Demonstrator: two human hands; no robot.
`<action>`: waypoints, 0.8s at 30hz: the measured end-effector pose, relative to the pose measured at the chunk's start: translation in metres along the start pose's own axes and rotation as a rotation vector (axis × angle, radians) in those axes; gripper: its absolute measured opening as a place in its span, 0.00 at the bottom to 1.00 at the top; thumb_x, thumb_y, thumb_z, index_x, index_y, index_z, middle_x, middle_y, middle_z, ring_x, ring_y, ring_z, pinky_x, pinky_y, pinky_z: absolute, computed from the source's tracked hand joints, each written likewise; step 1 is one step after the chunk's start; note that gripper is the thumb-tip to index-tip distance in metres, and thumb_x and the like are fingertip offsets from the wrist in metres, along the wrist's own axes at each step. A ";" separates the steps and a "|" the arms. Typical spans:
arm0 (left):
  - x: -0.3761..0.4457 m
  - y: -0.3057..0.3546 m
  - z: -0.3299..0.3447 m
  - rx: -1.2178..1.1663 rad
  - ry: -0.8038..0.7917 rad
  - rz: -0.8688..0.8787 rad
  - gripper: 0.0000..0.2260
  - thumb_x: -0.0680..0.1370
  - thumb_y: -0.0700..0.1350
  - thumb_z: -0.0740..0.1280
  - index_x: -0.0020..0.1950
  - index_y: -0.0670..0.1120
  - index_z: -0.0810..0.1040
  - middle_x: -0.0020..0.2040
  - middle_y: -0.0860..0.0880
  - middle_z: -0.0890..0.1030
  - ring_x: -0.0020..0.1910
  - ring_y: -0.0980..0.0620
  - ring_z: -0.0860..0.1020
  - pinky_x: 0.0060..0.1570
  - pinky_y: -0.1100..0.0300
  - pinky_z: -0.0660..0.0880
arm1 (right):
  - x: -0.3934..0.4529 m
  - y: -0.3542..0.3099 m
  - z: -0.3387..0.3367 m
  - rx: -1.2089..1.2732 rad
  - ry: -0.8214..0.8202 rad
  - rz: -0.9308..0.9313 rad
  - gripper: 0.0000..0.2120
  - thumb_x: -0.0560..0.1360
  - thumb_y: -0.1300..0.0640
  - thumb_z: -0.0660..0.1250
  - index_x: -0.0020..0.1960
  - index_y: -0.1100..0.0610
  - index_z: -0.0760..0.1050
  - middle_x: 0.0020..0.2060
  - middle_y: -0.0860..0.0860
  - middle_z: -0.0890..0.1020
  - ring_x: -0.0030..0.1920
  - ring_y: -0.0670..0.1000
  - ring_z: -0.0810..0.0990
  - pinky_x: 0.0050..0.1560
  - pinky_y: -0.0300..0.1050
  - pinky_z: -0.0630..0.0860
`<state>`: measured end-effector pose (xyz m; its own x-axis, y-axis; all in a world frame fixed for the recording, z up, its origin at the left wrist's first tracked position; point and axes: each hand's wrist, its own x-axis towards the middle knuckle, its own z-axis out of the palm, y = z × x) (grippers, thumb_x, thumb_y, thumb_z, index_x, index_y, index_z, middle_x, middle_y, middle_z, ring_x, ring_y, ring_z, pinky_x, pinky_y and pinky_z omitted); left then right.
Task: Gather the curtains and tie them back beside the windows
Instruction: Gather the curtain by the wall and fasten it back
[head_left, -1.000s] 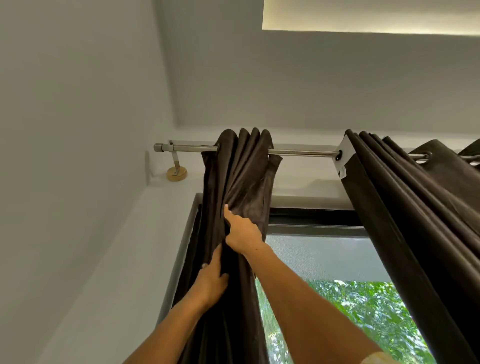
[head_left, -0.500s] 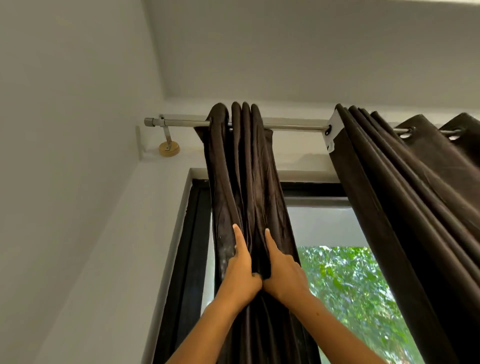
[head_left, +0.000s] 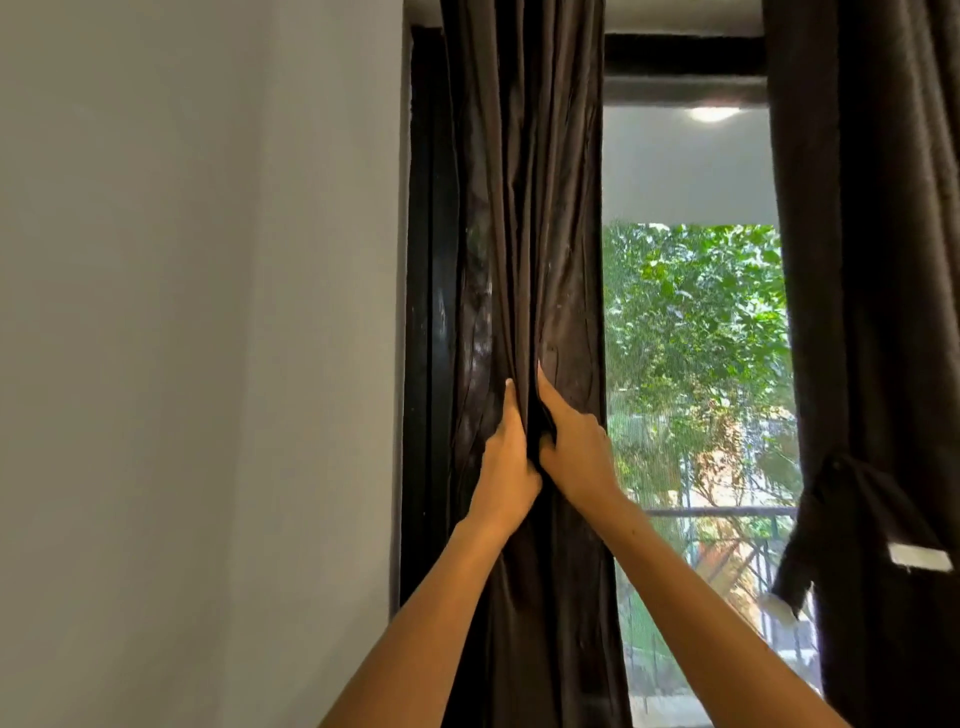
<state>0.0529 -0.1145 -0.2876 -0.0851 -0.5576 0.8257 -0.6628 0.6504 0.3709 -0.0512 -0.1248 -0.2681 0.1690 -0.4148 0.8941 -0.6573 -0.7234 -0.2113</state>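
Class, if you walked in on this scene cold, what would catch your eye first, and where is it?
First, two bare hands at the centre: the left hand and right hand hold a grip on the gathered dark curtain beside the window frame. Then the bright green trees outside, and a second curtain at the right edge.

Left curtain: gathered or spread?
Gathered: the left curtain hangs in tight folds beside the window frame, gripped by left hand and right hand.

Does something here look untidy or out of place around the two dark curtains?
Mostly fine. The tie strap on the right curtain hangs loose, one end with a white tag dangling. Both hands grip the left curtain, not yet tied.
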 end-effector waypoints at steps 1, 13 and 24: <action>-0.007 -0.003 0.003 0.007 -0.002 -0.005 0.42 0.75 0.29 0.61 0.76 0.49 0.35 0.63 0.41 0.74 0.49 0.54 0.77 0.45 0.72 0.70 | -0.003 0.000 0.004 0.003 0.004 0.004 0.41 0.73 0.70 0.59 0.73 0.42 0.41 0.31 0.58 0.79 0.29 0.57 0.77 0.30 0.53 0.73; -0.105 -0.021 0.050 -0.070 -0.055 -0.063 0.40 0.78 0.33 0.63 0.76 0.49 0.36 0.78 0.48 0.45 0.76 0.52 0.50 0.67 0.74 0.52 | -0.103 0.025 0.055 0.223 -0.014 0.148 0.18 0.82 0.50 0.54 0.69 0.54 0.70 0.43 0.55 0.83 0.41 0.54 0.82 0.42 0.59 0.79; -0.176 -0.043 0.052 -0.010 -0.188 -0.062 0.36 0.81 0.50 0.60 0.74 0.53 0.34 0.78 0.54 0.41 0.76 0.59 0.40 0.75 0.54 0.48 | -0.161 0.002 0.059 0.160 0.257 0.300 0.24 0.77 0.37 0.59 0.54 0.58 0.75 0.44 0.51 0.81 0.41 0.45 0.79 0.39 0.34 0.73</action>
<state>0.0576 -0.0714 -0.4709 -0.1825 -0.6827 0.7076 -0.6639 0.6164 0.4235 -0.0359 -0.0921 -0.4357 -0.2138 -0.4836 0.8488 -0.5237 -0.6767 -0.5175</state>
